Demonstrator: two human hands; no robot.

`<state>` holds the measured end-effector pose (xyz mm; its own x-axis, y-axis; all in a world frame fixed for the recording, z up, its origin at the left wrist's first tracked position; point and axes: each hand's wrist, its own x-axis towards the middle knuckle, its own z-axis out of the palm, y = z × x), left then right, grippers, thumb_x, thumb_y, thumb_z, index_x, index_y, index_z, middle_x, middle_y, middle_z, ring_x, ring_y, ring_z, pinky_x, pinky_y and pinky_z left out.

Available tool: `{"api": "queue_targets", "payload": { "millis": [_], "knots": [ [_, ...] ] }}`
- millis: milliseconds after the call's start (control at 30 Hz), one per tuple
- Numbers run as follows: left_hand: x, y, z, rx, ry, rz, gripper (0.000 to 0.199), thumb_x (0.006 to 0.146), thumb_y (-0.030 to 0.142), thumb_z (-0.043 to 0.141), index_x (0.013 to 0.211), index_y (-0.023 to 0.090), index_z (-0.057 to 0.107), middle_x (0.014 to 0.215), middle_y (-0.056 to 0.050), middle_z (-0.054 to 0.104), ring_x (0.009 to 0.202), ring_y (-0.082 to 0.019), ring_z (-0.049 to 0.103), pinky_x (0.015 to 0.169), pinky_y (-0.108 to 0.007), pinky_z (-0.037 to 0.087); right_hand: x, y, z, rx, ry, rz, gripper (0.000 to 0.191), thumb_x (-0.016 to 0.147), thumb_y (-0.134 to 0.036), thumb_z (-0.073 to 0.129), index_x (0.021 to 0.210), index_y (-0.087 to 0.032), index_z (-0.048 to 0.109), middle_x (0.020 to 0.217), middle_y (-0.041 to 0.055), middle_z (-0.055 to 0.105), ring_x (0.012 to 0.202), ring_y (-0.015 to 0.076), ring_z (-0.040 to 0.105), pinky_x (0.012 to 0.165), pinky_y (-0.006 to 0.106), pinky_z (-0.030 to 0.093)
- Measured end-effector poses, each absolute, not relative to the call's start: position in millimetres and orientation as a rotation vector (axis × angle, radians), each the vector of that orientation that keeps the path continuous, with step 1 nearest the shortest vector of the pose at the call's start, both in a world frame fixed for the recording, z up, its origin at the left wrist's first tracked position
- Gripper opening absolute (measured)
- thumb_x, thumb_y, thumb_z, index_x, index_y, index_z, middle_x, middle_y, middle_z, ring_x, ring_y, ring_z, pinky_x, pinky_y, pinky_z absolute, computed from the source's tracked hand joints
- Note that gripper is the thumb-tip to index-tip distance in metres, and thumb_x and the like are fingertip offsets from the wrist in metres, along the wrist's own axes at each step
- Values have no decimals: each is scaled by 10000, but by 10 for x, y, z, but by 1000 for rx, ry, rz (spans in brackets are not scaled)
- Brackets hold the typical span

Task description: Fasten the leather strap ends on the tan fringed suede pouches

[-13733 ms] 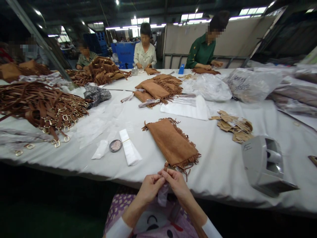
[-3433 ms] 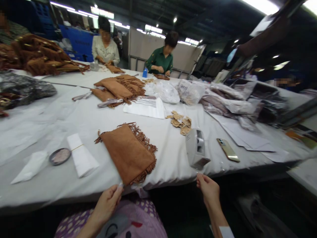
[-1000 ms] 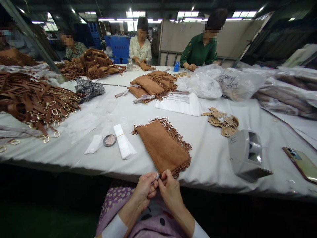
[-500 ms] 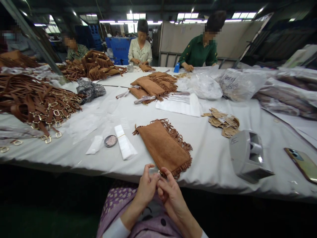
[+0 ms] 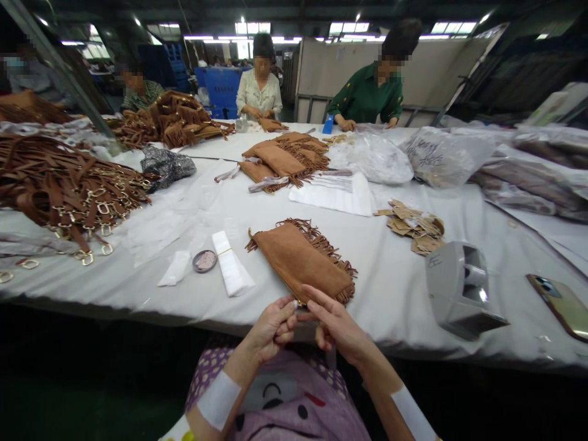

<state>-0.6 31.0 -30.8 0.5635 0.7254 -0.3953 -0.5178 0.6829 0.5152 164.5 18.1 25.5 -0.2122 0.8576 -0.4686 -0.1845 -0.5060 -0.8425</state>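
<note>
A brown suede pouch with fringe [image 5: 305,260] lies at a slant on the white-covered table, its lower corner near the front edge. At that corner sits a small gold metal piece [image 5: 299,303]. My left hand [image 5: 274,327] is closed in a pinch beside it, with something small and whitish at the fingertips. My right hand [image 5: 337,318] has its fingers stretched out, the fingertips over the pouch's lower edge. Left of the pouch lie a banded stack of white strips [image 5: 231,264] and a small round dish [image 5: 204,261].
Brown straps with gold buckles [image 5: 73,190] are heaped at left. More fringed pouches [image 5: 280,156] lie mid-table. Tan tags [image 5: 416,226], a grey dispenser [image 5: 462,288] and a phone [image 5: 558,303] are on the right. People sit across the table.
Both hands have moved up toward the pouch and slightly apart. The right fingers have straightened over its edge. The pouch's lower corner is lifted a little.
</note>
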Motion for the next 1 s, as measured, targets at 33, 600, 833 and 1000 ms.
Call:
{"api": "queue_targets", "payload": {
  "millis": [33, 600, 833, 1000],
  "knots": [
    [-14, 331, -320, 388, 661, 742, 357, 730, 353, 738, 890, 156, 488, 524, 89, 494, 322, 30, 178, 334, -122, 83, 1751, 177, 271, -1412, -927, 1681, 563, 799, -462, 620, 1284, -211, 481, 773, 35, 695, 342, 64, 477, 312, 156, 288],
    [21, 366, -351, 671, 813, 689, 450, 679, 524, 713, 830, 169, 482, 567, 53, 585, 310, 8, 214, 362, -186, 92, 1821, -18, -293, -1806, -1325, 1043, 501, 750, -652, 513, 638, -174, 612, 586, 12, 599, 587, 174, 557, 549, 256, 422],
    [122, 352, -359, 830, 762, 619, 492, 657, 581, 707, 808, 127, 592, 557, 27, 576, 388, -24, 358, 411, -184, 221, 1765, 265, -310, -1688, -542, 1391, 544, 581, -703, 664, 632, -179, 525, 372, -72, 378, 315, 64, 299, 306, 184, 194],
    [226, 546, -482, 729, 886, 855, 655, 593, 697, 679, 904, 126, 603, 654, -21, 625, 438, -61, 458, 432, -190, 326, 1686, 376, -306, -1592, -561, 1342, 674, 450, -610, 786, 900, -132, 633, 425, -20, 525, 358, 155, 492, 318, 235, 367]
  ]
}}
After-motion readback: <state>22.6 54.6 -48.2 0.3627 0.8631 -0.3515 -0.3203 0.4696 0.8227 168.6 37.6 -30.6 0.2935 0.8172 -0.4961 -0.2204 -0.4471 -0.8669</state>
